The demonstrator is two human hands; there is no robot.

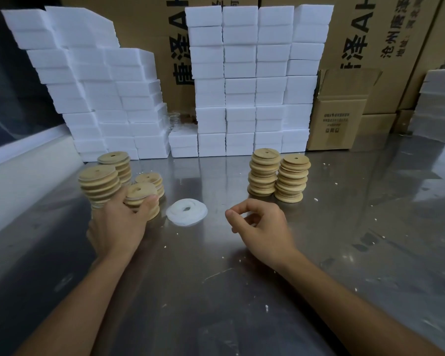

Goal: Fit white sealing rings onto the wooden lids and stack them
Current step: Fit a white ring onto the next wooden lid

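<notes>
- The left hand (pixel 118 219) has its grip clamped on a short stack of wooden lids (pixel 141 199) at the near left of the desk (pixel 216 291); a careless lift could spill it.
- Taller lid stacks (pixel 100 185) stand touching or just beside that hand, so in my judgement a sideways nudge could topple them.
- The right hand (pixel 260 222) hovers with fingers loosely curled, gripping nothing.
- The white sealing rings (pixel 186 211) lie in a small pile between the hands; several may lift together when one is pinched.
- Two more lid stacks (pixel 278 177) stand far right of the rings, leaning slightly.
- White foam blocks (pixel 242 80) and cardboard boxes (pixel 337 116) wall the far edge.
</notes>
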